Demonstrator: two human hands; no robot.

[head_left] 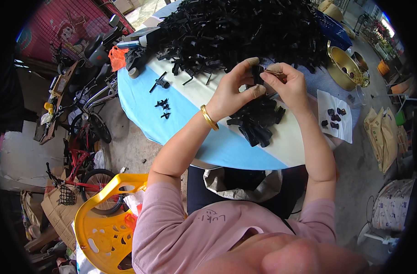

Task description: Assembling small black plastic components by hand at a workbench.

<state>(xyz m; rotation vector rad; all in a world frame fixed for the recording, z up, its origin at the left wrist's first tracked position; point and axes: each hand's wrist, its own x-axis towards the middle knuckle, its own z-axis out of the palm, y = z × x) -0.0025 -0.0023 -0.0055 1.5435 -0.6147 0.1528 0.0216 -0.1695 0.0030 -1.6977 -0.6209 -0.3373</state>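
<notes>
My left hand [231, 93] is closed on a black plastic part [257, 75], held upright between thumb and forefinger above the table. Close beside it, my right hand [288, 86] pinches with thumb and forefinger at something small and thin; its kind is too small to make out. Tan coverings wrap some fingertips. Under the hands lies a small heap of black plastic parts [254, 121]. A far larger pile of black parts [245, 32] fills the back of the table. Left of my left hand, a few loose black pieces [162, 104] rest on the cloth.
A blue and cream cloth covers the round table [146, 109]. At the right are a gold-coloured metal bowl [338, 68], a blue basket [334, 29] and a white sheet [325, 102] bearing several dark bits. An open sack [213, 182] sits at my lap, a yellow chair [92, 228] left.
</notes>
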